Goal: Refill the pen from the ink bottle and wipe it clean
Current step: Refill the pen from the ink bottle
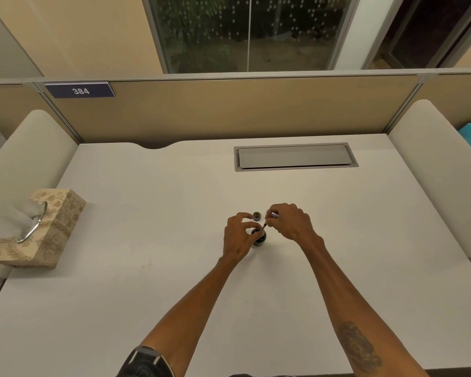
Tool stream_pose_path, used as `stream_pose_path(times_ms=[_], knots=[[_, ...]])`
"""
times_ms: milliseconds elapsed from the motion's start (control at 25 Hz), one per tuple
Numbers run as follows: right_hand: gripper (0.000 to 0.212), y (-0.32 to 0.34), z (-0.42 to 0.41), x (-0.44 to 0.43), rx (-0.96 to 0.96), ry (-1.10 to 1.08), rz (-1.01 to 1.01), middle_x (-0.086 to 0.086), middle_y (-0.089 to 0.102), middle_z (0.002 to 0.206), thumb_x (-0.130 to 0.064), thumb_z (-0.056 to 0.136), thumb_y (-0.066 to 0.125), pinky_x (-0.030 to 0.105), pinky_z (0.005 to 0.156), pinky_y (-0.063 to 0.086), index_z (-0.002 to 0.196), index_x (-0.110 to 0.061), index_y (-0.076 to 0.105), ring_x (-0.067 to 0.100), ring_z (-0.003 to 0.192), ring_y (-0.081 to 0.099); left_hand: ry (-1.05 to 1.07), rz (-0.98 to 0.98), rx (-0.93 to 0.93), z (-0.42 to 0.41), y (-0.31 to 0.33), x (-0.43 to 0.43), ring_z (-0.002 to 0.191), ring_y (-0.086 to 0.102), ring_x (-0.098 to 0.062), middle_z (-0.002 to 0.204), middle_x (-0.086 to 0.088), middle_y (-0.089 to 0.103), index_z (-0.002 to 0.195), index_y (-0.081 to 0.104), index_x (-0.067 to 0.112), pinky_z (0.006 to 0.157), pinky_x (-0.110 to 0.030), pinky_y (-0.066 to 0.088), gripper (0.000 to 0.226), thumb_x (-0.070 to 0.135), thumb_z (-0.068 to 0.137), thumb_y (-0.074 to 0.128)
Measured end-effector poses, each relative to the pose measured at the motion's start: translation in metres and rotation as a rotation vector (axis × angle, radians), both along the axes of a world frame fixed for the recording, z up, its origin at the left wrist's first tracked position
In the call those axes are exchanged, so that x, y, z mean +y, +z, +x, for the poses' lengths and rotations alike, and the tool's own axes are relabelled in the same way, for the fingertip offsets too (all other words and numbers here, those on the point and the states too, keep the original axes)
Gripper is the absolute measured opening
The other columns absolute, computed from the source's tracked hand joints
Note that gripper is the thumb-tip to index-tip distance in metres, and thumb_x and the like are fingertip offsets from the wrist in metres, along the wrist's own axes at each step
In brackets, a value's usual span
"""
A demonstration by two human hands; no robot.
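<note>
The left hand (238, 235) steadies the ink bottle (259, 238) mid-table; the right hand (290, 221) grips the pen (269, 220), nib seemingly at the mouth. Keep it submerged, bottle pinned, draw slowly.

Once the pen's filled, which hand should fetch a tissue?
Probably the left hand: the tissue box sits on its side, and the right hand holds the pen.

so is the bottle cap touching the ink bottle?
Apart. The head view shows the bottle cap lying on the desk beyond the ink bottle, with bare desk surface between them.
</note>
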State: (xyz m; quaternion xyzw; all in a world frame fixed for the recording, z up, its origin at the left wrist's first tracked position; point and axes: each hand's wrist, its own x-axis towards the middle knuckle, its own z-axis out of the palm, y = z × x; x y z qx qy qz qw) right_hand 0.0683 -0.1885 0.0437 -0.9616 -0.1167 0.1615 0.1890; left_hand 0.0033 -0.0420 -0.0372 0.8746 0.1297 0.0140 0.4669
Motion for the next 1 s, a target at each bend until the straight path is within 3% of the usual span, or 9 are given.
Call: stream_pose_path(times_ms=[160, 320, 480, 560, 680, 760, 840, 920, 1000], knots=[[0.035, -0.0016, -0.0051, 0.0021, 0.024, -0.064, 0.061, -0.003, 0.073, 0.09, -0.056, 0.087, 0.061, 0.031, 0.07, 0.043, 0.092, -0.021, 0.064, 0.023, 0.084, 0.062, 0.006, -0.026, 0.0, -0.0008, 0.0008, -0.0002, 0.123, 0.044, -0.012, 0.122, 0.013, 0.063, 0.089, 0.074, 0.029, 0.097, -0.036, 0.044, 0.01, 0.03, 0.08, 0.078], [0.02, 0.0005, -0.0014, -0.001, -0.008, 0.01, 0.036, -0.003, 0.073, 0.103, -0.039, 0.089, 0.063, 0.032, 0.074, 0.047, 0.1, -0.024, 0.072, 0.023, 0.092, 0.065, 0.003, -0.019, 0.01, 0.0003, 0.0009, 0.0001, 0.123, 0.044, -0.012, 0.124, 0.015, 0.062, 0.091, 0.076, 0.026, 0.098, -0.038, 0.044, 0.012, 0.031, 0.08, 0.078], [0.037, 0.0006, -0.0031, 0.0035, -0.021, -0.066, 0.042, 0.001, 0.074, 0.082, -0.051, 0.086, 0.063, 0.032, 0.067, 0.046, 0.083, -0.015, 0.07, 0.026, 0.08, 0.068, 0.008, -0.039, -0.005, -0.0013, -0.0008, -0.0006, 0.12, 0.044, -0.01, 0.123, 0.016, 0.061, 0.089, 0.075, 0.028, 0.096, -0.04, 0.046, 0.009, 0.031, 0.081, 0.078], [0.037, -0.0004, -0.0062, 0.0027, -0.01, -0.071, 0.057, -0.004, 0.072, 0.087, -0.056, 0.085, 0.063, 0.032, 0.069, 0.043, 0.089, -0.019, 0.069, 0.025, 0.085, 0.066, 0.008, -0.03, 0.0, -0.0011, 0.0, -0.0006, 0.12, 0.044, -0.01, 0.123, 0.017, 0.059, 0.092, 0.078, 0.025, 0.097, -0.039, 0.045, 0.013, 0.031, 0.081, 0.077], [0.021, 0.002, -0.0048, 0.0007, -0.02, -0.001, 0.024, -0.003, 0.072, 0.103, -0.039, 0.088, 0.064, 0.03, 0.073, 0.043, 0.103, -0.026, 0.069, 0.024, 0.094, 0.066, -0.002, -0.014, 0.008, 0.0005, 0.001, -0.0001, 0.121, 0.044, -0.011, 0.124, 0.017, 0.059, 0.093, 0.078, 0.025, 0.097, -0.037, 0.043, 0.013, 0.032, 0.081, 0.077], [0.017, 0.0032, -0.0038, 0.0022, -0.037, -0.015, -0.015, 0.001, 0.072, 0.094, -0.034, 0.087, 0.062, 0.031, 0.069, 0.043, 0.096, -0.023, 0.072, 0.028, 0.088, 0.066, -0.004, 0.0, 0.004, 0.0005, -0.0012, -0.0003, 0.121, 0.044, -0.012, 0.124, 0.017, 0.059, 0.091, 0.079, 0.025, 0.097, -0.036, 0.043, 0.012, 0.032, 0.082, 0.077], [0.027, 0.003, -0.0041, 0.0043, -0.022, -0.057, -0.014, 0.002, 0.071, 0.084, -0.045, 0.086, 0.062, 0.033, 0.069, 0.045, 0.084, -0.018, 0.069, 0.029, 0.082, 0.065, 0.007, -0.009, -0.003, -0.0002, -0.0024, -0.0009, 0.12, 0.044, -0.012, 0.123, 0.017, 0.059, 0.091, 0.079, 0.025, 0.096, -0.037, 0.044, 0.012, 0.032, 0.082, 0.077], [0.033, 0.0015, -0.0053, 0.0036, 0.001, -0.068, 0.008, 0.0, 0.071, 0.09, -0.053, 0.086, 0.062, 0.033, 0.071, 0.045, 0.084, -0.019, 0.065, 0.027, 0.085, 0.065, 0.011, -0.016, -0.007, 0.0004, -0.002, -0.0013, 0.119, 0.045, -0.012, 0.123, 0.017, 0.059, 0.091, 0.079, 0.025, 0.096, -0.037, 0.045, 0.012, 0.032, 0.081, 0.077], [0.022, 0.0025, -0.0057, 0.0024, 0.012, -0.037, 0.021, -0.003, 0.071, 0.102, -0.043, 0.087, 0.064, 0.032, 0.074, 0.044, 0.096, -0.024, 0.067, 0.025, 0.093, 0.065, 0.009, -0.013, -0.004, 0.0009, -0.0004, -0.001, 0.12, 0.045, -0.012, 0.124, 0.016, 0.06, 0.092, 0.079, 0.025, 0.097, -0.036, 0.044, 0.012, 0.031, 0.081, 0.078]])
